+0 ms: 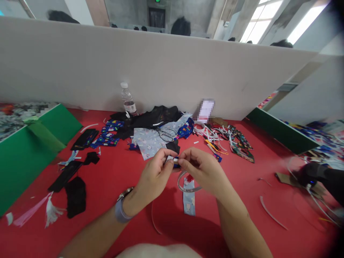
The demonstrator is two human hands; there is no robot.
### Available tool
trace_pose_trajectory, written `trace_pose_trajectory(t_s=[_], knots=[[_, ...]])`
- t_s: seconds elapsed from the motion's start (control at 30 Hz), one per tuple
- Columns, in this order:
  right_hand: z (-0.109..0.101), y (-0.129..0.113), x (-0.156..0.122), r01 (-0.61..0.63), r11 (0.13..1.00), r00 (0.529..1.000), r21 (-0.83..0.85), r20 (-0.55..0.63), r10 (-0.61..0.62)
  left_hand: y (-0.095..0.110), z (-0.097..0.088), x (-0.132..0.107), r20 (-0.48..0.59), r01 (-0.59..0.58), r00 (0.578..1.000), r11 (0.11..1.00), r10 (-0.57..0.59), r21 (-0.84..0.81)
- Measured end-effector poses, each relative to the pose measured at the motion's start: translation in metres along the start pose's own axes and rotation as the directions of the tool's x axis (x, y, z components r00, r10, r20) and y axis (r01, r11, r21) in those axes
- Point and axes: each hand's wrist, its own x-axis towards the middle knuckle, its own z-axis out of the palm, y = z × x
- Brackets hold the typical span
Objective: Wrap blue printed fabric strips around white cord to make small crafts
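Observation:
In the middle of the view, my left hand (158,172) is closed, pinching a small dark blue fabric piece (176,165) with a pale strip across it. My right hand (200,168) pinches the other end of that piece, its thumb and fingertips close to my left thumb. A curled whitish band (185,189) loops below my right hand; where its upper end goes is hidden by the fingers. Beneath the loop, a light blue patterned fabric strip (189,202) with a red tip lies on the red table (129,236).
Scissors (165,134) rest on light patterned fabric (145,141) behind my hands. A bottle (128,100) and a phone (206,110) stand against the partition (161,68). Tangled cords (212,132) lie right, black fabric pieces (76,197) left. Green dividers (282,130) edge the table.

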Motion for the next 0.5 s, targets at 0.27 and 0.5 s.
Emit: trace_pose_trajectory(t_s=[0.27,0.5], knots=[[0.006,0.001,0.002,-0.029,0.997,0.997,-0.068,-0.073,0.024,-0.001,0.002,-0.001,-0.005,0.01,1.0,1.0,-0.01,0.01],[0.011,0.0,-0.001,-0.051,0.99,0.989,-0.13,-0.145,0.032,-0.003,0.004,-0.002,-0.037,0.022,0.999,0.999,-0.021,0.031]])
